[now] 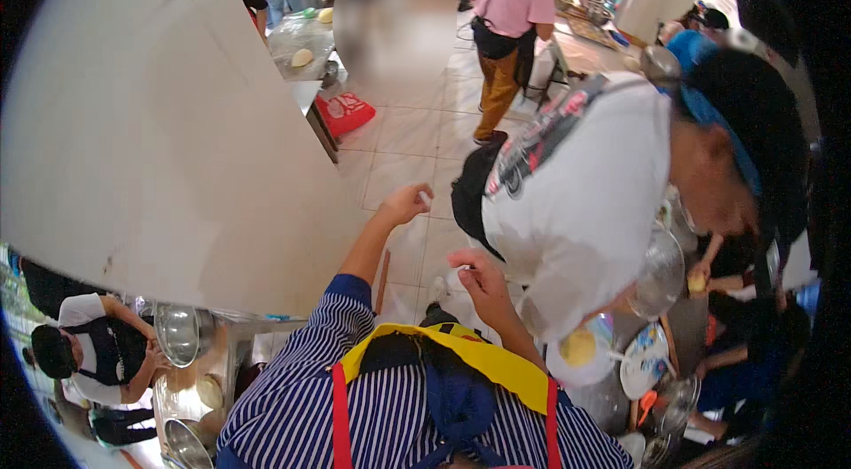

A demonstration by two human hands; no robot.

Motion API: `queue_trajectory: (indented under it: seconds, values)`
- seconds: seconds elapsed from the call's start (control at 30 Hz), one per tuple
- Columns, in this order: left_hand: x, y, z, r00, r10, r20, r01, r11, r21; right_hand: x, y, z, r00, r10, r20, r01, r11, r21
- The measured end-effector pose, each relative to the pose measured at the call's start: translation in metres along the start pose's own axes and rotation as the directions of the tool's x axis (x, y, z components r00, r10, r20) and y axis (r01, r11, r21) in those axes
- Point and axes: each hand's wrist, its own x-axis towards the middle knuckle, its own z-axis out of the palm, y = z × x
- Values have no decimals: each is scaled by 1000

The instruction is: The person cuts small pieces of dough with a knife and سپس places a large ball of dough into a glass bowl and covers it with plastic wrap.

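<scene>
My left hand (pixel 405 204) is raised in front of me above the tiled floor (pixel 399 130), its fingers loosely curled around nothing. Lower and to the right, my right hand (pixel 484 281) hangs in the air with thumb and fingers apart. It is close to a co-worker's white shirt (pixel 578 203); contact cannot be made out. Below both hands is the yellow bib of my apron (pixel 392 339) over a striped shirt. On the table at right, a pale plate (pixel 565 372) bears a yellow mass (pixel 578 347), and a floral tray (pixel 641 372) lies beside it.
A large white wall (pixel 166 123) fills the left side. The co-worker leans over the right table among metal bowls (pixel 658 276) and an orange utensil (pixel 646 402). A red bag (pixel 346 113) lies on the floor ahead. Dough (pixel 209 391) sits on the lower left table. Other people stand around.
</scene>
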Motion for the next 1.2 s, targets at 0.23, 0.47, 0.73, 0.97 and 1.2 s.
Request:
queue_trajectory:
  seconds: [0.23, 0.47, 0.73, 0.97, 1.2]
  values:
    - [109, -10, -66, 996, -93, -6, 92, 980, 179, 114, 19, -27, 988, 105, -113, -38, 875, 482]
    - [193, -139, -68, 986, -62, 153, -25, 859, 512, 163, 61, -36, 920, 190, -343, 24, 847, 532]
    - [233, -289, -115, 922, -313, 228, 105, 769, 630, 234, 70, -48, 698, 272, -662, 5, 923, 384]
    - [253, -368, -272, 879, -440, 185, 207, 701, 683, 369, 89, -60, 703, 261, -662, -54, 947, 316]
    - [385, -421, -257, 782, -568, 256, 332, 728, 600, 533, 133, -93, 720, 338, -607, -195, 937, 290]
